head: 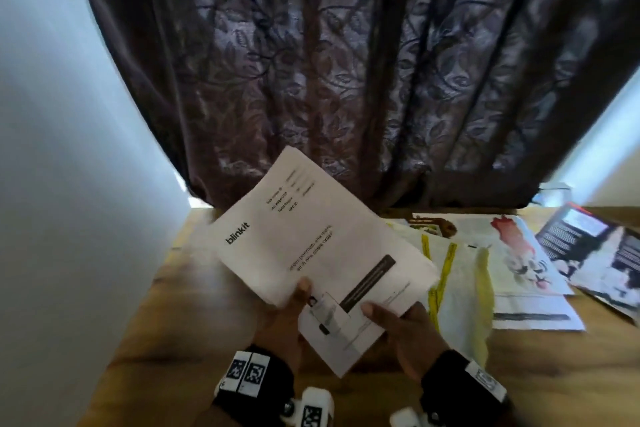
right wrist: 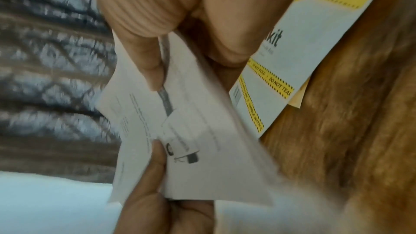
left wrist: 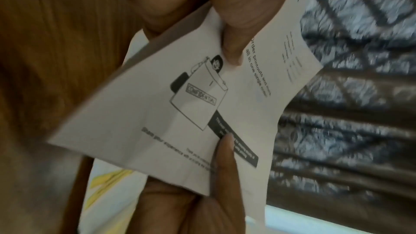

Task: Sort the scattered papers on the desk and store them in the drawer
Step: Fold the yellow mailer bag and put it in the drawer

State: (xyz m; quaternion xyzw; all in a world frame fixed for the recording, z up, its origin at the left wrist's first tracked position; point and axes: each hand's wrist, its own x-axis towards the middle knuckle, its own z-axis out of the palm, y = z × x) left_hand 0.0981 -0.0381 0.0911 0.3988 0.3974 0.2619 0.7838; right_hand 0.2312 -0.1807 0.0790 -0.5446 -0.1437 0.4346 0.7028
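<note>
While the left hand [head: 294, 308] and right hand [head: 408, 333] pinch the white printed sheets [head: 311, 236] by their near edge, thumbs on top, these tilt above the wooden counter [head: 194, 333]; other papers [head: 460, 288] lie scattered rightward.

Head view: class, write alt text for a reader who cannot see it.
Two hands, left hand and right hand, grip white printed blinkit sheets above a brown wooden desk. More scattered papers lie right, before a dark leaf-patterned curtain.
</note>
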